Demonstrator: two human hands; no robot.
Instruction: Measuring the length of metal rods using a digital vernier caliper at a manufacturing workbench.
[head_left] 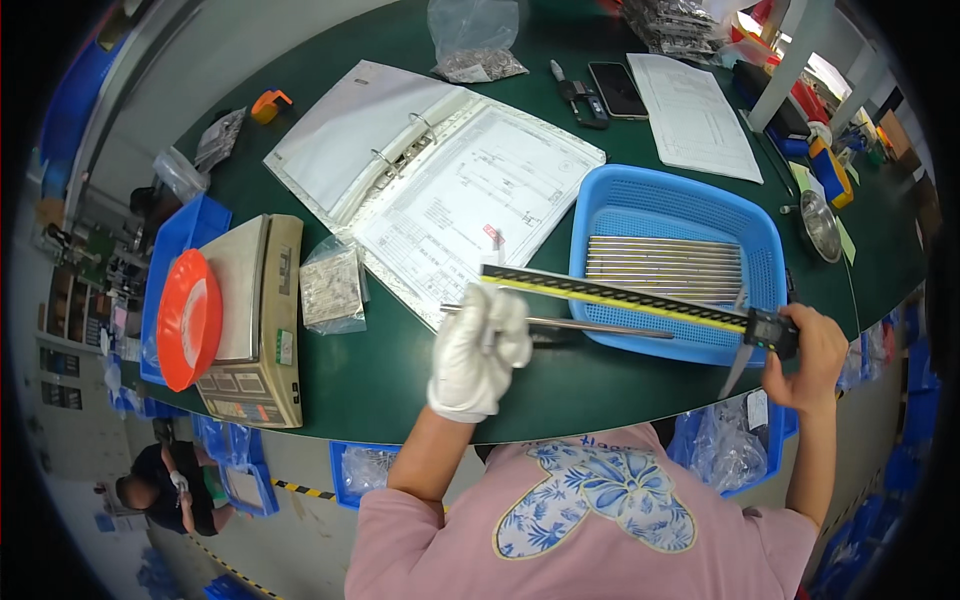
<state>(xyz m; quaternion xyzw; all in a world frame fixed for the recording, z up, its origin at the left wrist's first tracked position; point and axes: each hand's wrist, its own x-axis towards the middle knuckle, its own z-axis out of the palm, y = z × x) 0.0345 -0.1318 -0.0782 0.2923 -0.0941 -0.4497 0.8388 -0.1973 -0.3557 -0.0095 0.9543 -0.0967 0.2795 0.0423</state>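
Observation:
My left hand (472, 355), in a white glove, is closed round one end of a thin metal rod (610, 328). The rod points right, over the near rim of a blue plastic basket (735, 353). Just above it, a long digital caliper (630, 298) with a black and yellow beam slants across the basket. My bare right hand (815, 355) grips the caliper at its sliding display, with the jaws spread wide. The caliper's far-left jaw end is by my gloved fingers; whether it touches the rod I cannot tell. Several similar rods (662, 262) lie side by side in the basket.
An open ring binder (480, 190) with a drawing lies behind my left hand. A weighing scale (250, 300) with a red dish (188, 320) stands left, beside a bag of small parts (333, 290). Behind the basket are a phone (618, 90) and papers (695, 120). A metal bowl (820, 225) sits right.

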